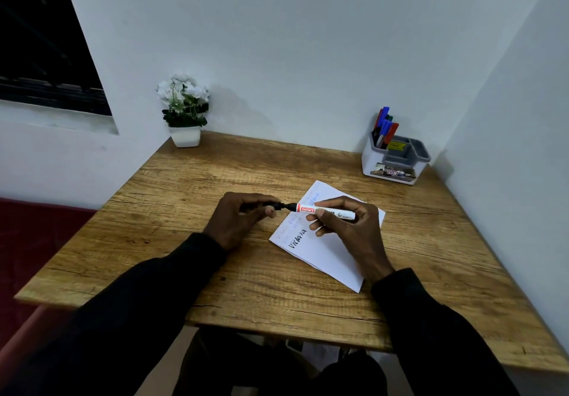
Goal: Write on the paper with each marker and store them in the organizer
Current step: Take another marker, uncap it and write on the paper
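Note:
A white sheet of paper [331, 251] lies on the wooden table [184, 186], with several faint written lines and one bold black word near its left corner. Above it my right hand [348, 226] holds a white marker [326, 211] with a red label, lying level. My left hand [243, 217] grips the black cap [261, 206] at the marker's left end; whether the cap is fully seated I cannot tell. A white and grey organizer [394, 164] stands at the back right with several blue, red and green markers [385, 124] upright in its rear-left compartment.
A white pot of white flowers [184, 109] stands at the table's back left corner. White walls close in behind and on the right. A dark window sits at upper left, and a red seat [27, 241] lies left of the table.

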